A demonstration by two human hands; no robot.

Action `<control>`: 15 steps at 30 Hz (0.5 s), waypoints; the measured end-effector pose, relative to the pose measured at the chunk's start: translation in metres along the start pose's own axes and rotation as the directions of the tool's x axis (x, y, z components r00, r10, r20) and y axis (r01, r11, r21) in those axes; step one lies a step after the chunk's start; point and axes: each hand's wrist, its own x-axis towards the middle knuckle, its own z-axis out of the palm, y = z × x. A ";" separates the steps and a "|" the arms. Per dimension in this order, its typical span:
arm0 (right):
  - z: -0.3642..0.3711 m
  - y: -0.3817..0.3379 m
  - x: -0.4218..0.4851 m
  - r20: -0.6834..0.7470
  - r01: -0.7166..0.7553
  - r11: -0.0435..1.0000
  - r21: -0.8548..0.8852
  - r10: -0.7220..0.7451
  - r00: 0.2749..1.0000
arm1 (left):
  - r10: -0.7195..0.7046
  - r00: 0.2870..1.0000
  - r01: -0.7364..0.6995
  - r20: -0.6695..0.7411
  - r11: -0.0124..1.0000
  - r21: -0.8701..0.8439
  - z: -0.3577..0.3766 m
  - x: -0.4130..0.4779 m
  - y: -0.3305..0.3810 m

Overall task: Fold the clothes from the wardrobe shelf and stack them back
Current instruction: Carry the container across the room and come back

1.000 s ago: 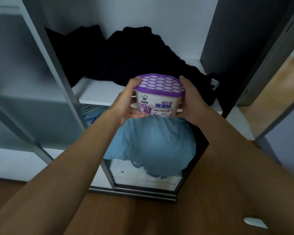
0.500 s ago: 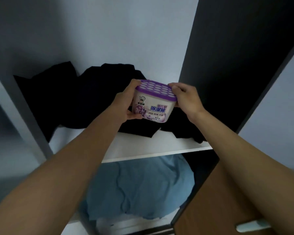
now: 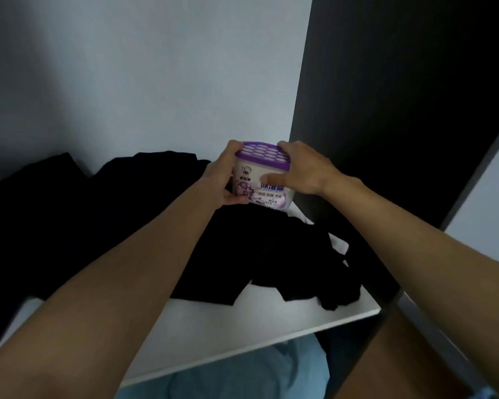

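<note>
A white dehumidifier tub with a purple perforated lid (image 3: 264, 171) is deep on the white wardrobe shelf (image 3: 242, 326), near the back right corner, partly over the black cloth. My left hand (image 3: 221, 180) grips its left side and underside. My right hand (image 3: 303, 168) grips its right side, thumb across the label. A heap of unfolded black clothes (image 3: 127, 226) spreads over most of the shelf, from the left edge to the right front, where a black piece (image 3: 340, 295) hangs near the rim.
The wardrobe's dark side panel (image 3: 386, 110) stands right beside the tub. The pale back wall (image 3: 156, 82) rises behind the shelf. Light blue fabric (image 3: 242, 375) lies on the level below the shelf's front edge.
Both hands have carried the tub from in front of the wardrobe up and back into the shelf's right rear corner. My view has risen and moved closer to the shelf.
</note>
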 end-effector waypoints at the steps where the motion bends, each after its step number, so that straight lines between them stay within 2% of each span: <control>1: 0.000 0.007 0.009 0.000 0.015 1.000 -0.019 -0.015 1.000 | 0.001 1.000 -0.001 -0.003 1.000 -0.003 0.005 0.011 0.003; 6: 0.007 0.039 0.056 0.013 0.004 1.000 -0.009 -0.003 1.000 | 0.042 0.999 -0.041 -0.020 0.999 0.026 0.032 0.072 0.008; 15: 0.051 0.093 0.132 -0.066 -0.098 0.991 -0.088 0.092 0.994 | 0.054 0.998 -0.054 0.023 0.998 0.029 0.067 0.166 0.002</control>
